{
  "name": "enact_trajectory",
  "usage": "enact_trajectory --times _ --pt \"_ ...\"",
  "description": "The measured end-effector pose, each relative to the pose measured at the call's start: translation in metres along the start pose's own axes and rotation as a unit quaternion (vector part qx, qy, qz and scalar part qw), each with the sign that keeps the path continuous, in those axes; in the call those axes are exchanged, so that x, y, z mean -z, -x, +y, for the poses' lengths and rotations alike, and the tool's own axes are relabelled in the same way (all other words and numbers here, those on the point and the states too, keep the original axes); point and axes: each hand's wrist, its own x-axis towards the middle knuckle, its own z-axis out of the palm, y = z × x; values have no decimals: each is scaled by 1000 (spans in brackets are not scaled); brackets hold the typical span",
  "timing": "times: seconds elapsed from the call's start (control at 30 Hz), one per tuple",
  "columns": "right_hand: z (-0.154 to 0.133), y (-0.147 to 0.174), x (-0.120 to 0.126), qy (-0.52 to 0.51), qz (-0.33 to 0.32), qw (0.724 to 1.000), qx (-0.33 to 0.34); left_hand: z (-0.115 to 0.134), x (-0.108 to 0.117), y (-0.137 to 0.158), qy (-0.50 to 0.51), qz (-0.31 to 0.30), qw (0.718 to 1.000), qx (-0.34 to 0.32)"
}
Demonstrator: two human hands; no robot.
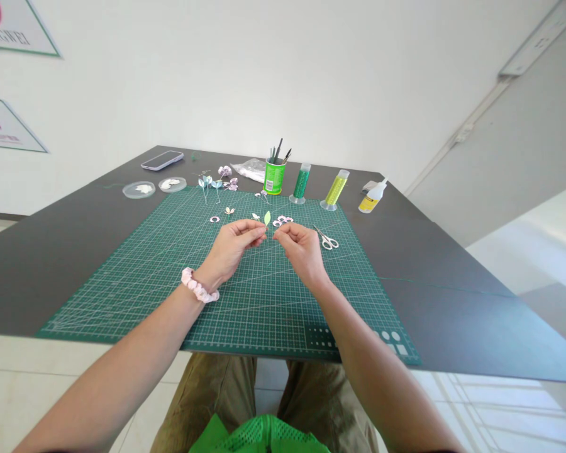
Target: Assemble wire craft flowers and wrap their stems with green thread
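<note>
Hands, green leaf, sign perhaps reading "ONGWEI"

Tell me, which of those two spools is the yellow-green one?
The yellow-green spool is the one nearer the white bottle. Its colour sets it apart: the other spool, beside the green can, is darker green.

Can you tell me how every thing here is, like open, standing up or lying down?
Leaf: held upright
Left hand: pinching the leaf
Right hand: pinched; can't see if holding anything
Scissors: lying down; open or shut unclear
Mat: lying flat
Flower bits: scattered
Phone: lying flat
Dishes: white pieces inside
Bag: crumpled
Cup: standing, pens inside
Green spool: standing, wound
Yellow spool: standing, wound
Bottle: standing
</note>
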Motion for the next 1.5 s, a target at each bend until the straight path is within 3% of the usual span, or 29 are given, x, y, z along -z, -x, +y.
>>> enact_trajectory --times 0.2,1.2,1.5 --pt "0 0 0 11 1 1000 3 -1 -1 0 5 -13 1000 20" --pt "6 -2 -1 8 0 1000 -4 -1 -2 1 -98 -31 995 -15" --pt "3 -2 0 47 -58 997 -3 -1 1 1 -130 -54 990 -32"
